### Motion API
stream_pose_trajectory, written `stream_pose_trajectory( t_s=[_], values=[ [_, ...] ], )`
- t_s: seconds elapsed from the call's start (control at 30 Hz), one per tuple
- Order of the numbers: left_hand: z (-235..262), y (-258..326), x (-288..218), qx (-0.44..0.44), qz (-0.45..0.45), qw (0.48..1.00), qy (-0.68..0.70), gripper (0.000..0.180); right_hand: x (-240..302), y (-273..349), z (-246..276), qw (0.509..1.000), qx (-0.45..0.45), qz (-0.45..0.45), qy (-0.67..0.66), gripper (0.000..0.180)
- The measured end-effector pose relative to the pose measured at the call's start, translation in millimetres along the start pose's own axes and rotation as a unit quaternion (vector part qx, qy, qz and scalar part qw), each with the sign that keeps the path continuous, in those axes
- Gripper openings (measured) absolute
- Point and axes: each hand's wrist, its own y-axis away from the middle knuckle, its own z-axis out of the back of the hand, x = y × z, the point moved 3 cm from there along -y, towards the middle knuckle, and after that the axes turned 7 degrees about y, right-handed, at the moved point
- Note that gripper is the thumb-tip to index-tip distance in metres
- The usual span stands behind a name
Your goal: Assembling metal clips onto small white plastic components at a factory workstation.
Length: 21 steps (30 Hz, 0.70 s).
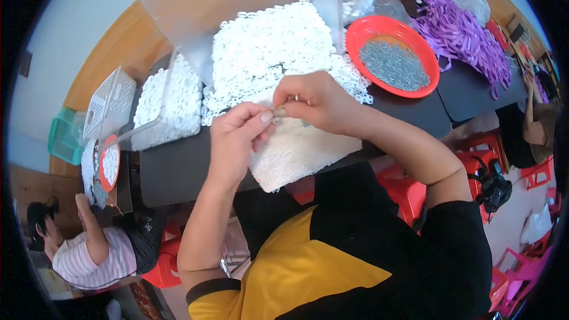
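Observation:
My left hand (237, 136) and my right hand (317, 102) meet fingertip to fingertip above a white cloth-like pad (299, 154) on the dark table (172, 169). Between the pinched thumbs and fingers sits a tiny part, too small to make out. Behind the hands lies a big heap of small white plastic rings (267, 47). To the right of the heap, a red bowl (355, 32) holds many small grey metal pieces (394, 64).
A clear tray of more white rings (169, 104) sits left of the heap, with a white basket (109, 104) beyond it. Purple strips (459, 32) lie at the back right. One person sits at the lower left (89, 252), another at the right edge (536, 121). Red stools (489, 154) stand below.

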Motion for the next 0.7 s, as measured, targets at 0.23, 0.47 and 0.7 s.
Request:
stream_pose_trajectory(
  t_s=[0.23,0.47,0.7],
  values=[
    [-4,15,3,0.041,0.080,0.967,0.240,0.008,25,10,-5,0.995,0.003,0.051,0.088,0.006],
    [10,16,3,0.002,0.086,0.961,0.262,0.009,38,-4,-15,0.994,0.006,0.057,0.089,0.007],
    [11,-3,1,-0.024,0.002,0.996,0.087,0.011,16,-14,-11,0.994,-0.031,0.035,0.096,0.006]
  ],
)
